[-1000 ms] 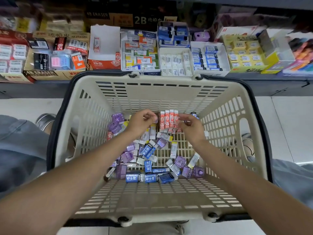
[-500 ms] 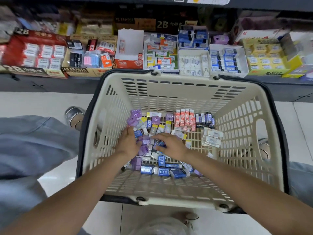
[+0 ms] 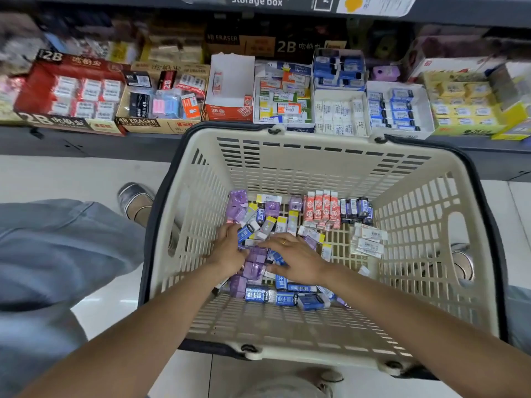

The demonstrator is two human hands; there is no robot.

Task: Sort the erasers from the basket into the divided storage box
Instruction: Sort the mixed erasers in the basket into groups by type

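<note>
Both hands reach into the cream slatted plastic basket [image 3: 324,165]. The left hand [image 3: 230,248] and right hand [image 3: 296,259] lie palm-down on the loose heap of purple, blue and white wrapped erasers [image 3: 255,262]; whether the fingers grasp any, I cannot tell. Beyond the fingertips stands a row of red-and-white erasers [image 3: 321,208].

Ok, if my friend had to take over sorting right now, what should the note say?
Left hand: fingers down in the loose pile of small purple, blue and yellow wrapped erasers; grip unclear.
Right hand: laid flat over the pile.
Beige slotted plastic basket holds everything.
Done: red erasers, dark blue ones and white ones sit grouped inside.
Left: group the pile, then move all to the shelf boxes.
</note>
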